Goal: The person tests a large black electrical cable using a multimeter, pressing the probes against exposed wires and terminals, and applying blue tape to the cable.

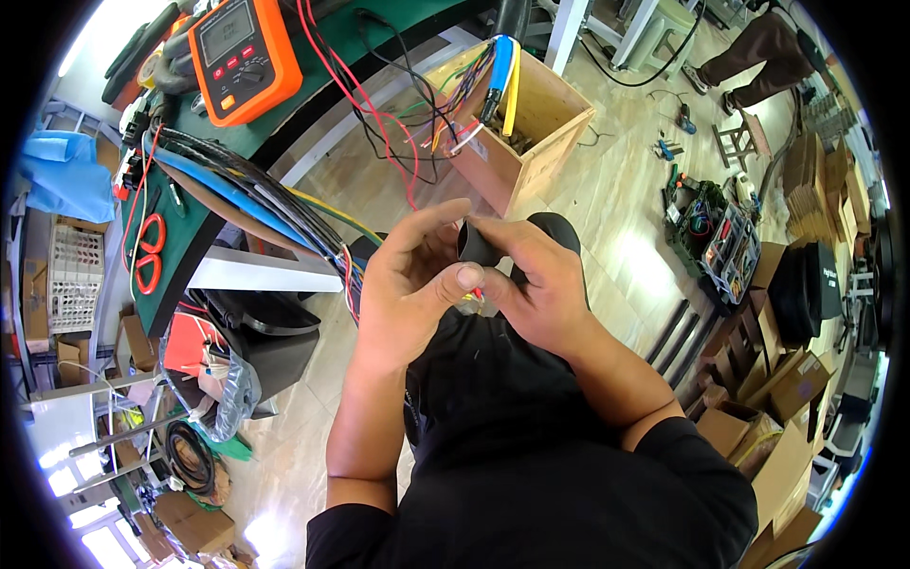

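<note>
My left hand point(409, 280) and my right hand point(542, 282) meet in front of my body, fingers curled inward. Between them is a dark grey sleeve-like piece point(480, 248), gripped from both sides; its far end is hidden by my fingers. Just below my left thumb, thin coloured wire ends point(477, 296), one with a red tip, poke out between the hands. Which hand grips these wires I cannot tell. A red lead point(411, 180) runs down from the bench toward my left hand.
An orange meter point(245, 62) sits on the green bench point(190, 248) with red-handled scissors point(149, 251) and a thick cable bundle point(256, 194). Beyond my hands stands a wooden box point(545, 142) with cables over it. An open toolbox point(725, 251) lies on the floor; another person point(773, 57) stands far right.
</note>
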The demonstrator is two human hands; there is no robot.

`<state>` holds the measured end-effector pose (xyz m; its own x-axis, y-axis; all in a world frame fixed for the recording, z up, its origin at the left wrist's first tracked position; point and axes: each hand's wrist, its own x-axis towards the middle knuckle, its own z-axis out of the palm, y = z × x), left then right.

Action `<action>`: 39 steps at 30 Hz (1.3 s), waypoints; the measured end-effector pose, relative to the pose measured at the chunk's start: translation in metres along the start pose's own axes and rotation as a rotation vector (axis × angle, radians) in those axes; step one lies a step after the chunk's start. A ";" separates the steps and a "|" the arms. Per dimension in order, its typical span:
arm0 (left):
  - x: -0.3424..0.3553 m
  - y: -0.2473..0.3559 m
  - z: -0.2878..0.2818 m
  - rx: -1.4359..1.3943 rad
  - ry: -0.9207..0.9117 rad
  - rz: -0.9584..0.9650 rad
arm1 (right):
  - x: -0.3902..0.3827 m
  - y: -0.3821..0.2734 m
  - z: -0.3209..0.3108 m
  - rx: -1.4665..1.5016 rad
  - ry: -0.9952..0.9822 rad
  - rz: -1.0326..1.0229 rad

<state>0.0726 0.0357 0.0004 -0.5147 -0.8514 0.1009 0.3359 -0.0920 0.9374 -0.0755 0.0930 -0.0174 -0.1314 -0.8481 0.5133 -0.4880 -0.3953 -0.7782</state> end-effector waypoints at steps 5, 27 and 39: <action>0.006 -0.007 -0.004 -0.043 -0.046 -0.057 | -0.002 0.006 -0.004 0.064 -0.041 0.037; 0.106 -0.025 0.001 0.367 0.153 -0.294 | 0.002 0.063 0.016 0.504 0.106 0.653; 0.123 -0.019 0.012 0.665 0.114 -0.212 | -0.068 0.084 0.013 0.329 0.012 0.778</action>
<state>-0.0068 -0.0604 -0.0012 -0.4181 -0.9020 -0.1081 -0.3341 0.0420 0.9416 -0.0963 0.1125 -0.1227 -0.3362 -0.9180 -0.2102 0.0216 0.2156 -0.9762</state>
